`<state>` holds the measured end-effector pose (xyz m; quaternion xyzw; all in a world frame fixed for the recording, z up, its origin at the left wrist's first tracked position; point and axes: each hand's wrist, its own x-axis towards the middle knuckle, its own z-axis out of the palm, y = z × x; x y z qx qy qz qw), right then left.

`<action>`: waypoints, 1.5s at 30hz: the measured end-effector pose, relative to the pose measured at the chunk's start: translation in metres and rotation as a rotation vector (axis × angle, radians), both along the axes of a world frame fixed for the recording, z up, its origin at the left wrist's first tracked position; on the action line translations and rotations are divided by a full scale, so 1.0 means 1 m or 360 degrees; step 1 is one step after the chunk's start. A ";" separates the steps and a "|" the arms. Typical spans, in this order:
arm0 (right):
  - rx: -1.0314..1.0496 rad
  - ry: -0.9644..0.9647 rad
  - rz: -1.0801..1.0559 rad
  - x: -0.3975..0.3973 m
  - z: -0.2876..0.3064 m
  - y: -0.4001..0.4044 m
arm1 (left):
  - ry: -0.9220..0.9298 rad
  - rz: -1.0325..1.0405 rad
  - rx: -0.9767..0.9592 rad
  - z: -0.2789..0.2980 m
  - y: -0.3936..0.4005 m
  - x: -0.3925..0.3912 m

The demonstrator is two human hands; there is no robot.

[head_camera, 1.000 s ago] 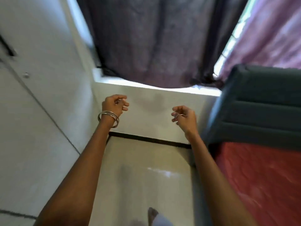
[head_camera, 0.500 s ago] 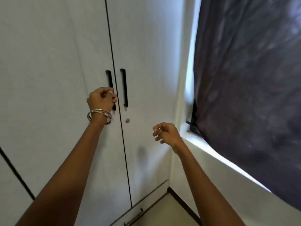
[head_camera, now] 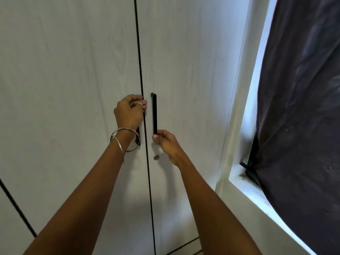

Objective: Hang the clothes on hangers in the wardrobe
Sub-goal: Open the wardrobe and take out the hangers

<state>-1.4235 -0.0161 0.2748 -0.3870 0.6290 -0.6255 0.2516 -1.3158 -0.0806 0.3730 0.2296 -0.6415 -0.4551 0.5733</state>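
Closed wardrobe doors (head_camera: 73, 89): left hand (head_camera: 128, 112) grips one handle, right hand (head_camera: 165, 142) apparently pinches the other's (head_camera: 154, 113) lower end.

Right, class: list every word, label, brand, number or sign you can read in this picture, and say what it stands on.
None: no readable text anywhere.
Doors: plain, no label.
Handles: plain black, no brand.
Lock: too small to show any marking.
Bangles and curtain: no writing.

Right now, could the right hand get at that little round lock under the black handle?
Probably yes: the right hand grips the right handle at its bottom end, and the lock sits uncovered just below.
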 end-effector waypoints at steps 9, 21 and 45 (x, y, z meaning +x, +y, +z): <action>-0.0068 0.0106 -0.0300 0.023 -0.011 0.018 | 0.0033 -0.0085 0.0024 -0.017 -0.006 0.002; -0.0445 0.0204 -0.0941 0.019 -0.022 0.195 | -0.0082 -0.1270 -0.0160 -0.005 0.131 -0.034; -0.0512 -0.0580 -0.1667 -0.228 -0.046 0.374 | -0.0728 -0.1301 -0.0772 -0.095 0.290 -0.234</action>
